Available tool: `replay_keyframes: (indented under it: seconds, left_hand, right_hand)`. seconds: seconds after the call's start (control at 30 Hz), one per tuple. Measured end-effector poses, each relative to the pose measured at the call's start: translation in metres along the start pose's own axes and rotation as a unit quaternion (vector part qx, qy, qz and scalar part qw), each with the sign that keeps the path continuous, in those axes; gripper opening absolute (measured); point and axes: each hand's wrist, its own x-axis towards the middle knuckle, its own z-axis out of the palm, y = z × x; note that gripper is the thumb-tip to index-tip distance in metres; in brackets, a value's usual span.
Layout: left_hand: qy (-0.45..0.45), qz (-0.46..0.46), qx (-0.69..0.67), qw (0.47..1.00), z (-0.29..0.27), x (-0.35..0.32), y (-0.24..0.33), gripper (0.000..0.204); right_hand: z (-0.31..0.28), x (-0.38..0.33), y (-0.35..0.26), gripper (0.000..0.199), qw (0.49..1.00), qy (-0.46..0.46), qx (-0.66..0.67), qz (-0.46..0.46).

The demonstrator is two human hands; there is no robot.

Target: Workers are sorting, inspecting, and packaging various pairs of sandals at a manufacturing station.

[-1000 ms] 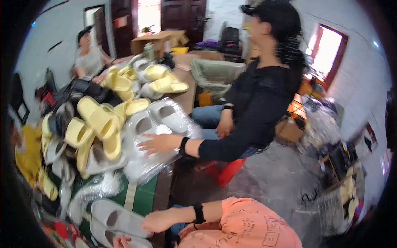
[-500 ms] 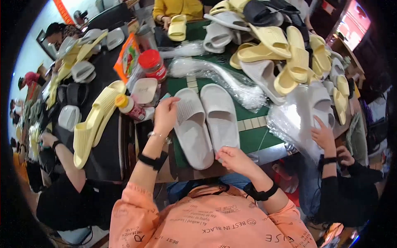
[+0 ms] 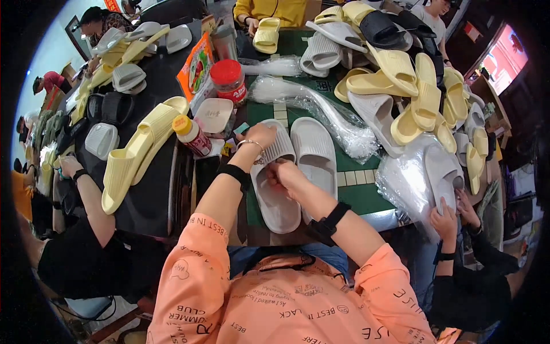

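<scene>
A pair of grey ribbed slippers lies side by side on the green table point(image 3: 361, 195) right in front of me. My left hand point(image 3: 260, 137), with a bracelet and a black wrist band, grips the far end of the left grey slipper point(image 3: 278, 209). My right hand point(image 3: 281, 172) is curled on the middle of that same slipper, fingers closed at its strap. The right grey slipper point(image 3: 314, 155) lies untouched beside it.
Clear plastic bags point(image 3: 321, 109) lie beyond the pair. A red-lidded jar point(image 3: 229, 80), a yellow-capped bottle point(image 3: 192, 135) and long pale-yellow slippers point(image 3: 137, 149) stand left. Yellow and grey slippers point(image 3: 412, 92) pile at right. Another person's hands point(image 3: 450, 212) hold a bagged slipper; a seated person's hand point(image 3: 69, 166) is left.
My view swung from a co-worker on the right down to the grey pair. My right hand has moved up from the near edge onto the left slipper; the left hand stays at its far end.
</scene>
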Motion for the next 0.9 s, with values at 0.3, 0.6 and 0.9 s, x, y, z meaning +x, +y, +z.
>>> replay_keyframes:
  seconds: [0.3,0.6,0.9]
  left_hand:
    - [0.122,-0.028,-0.335,0.934,0.003,0.0,0.018,0.015]
    - [0.06,0.029,-0.442,0.895,-0.006,-0.002,0.058,0.014]
    - [0.048,0.045,-0.379,0.923,0.007,-0.007,0.064,0.015]
  right_hand:
    - [-0.043,-0.064,-0.018,0.017,0.857,-0.035,-0.479,-0.187]
    - [-0.062,-0.152,-0.037,0.006,0.616,0.133,-0.702,-0.332]
    - [-0.06,-0.106,-0.013,0.016,0.689,0.056,-0.679,-0.247]
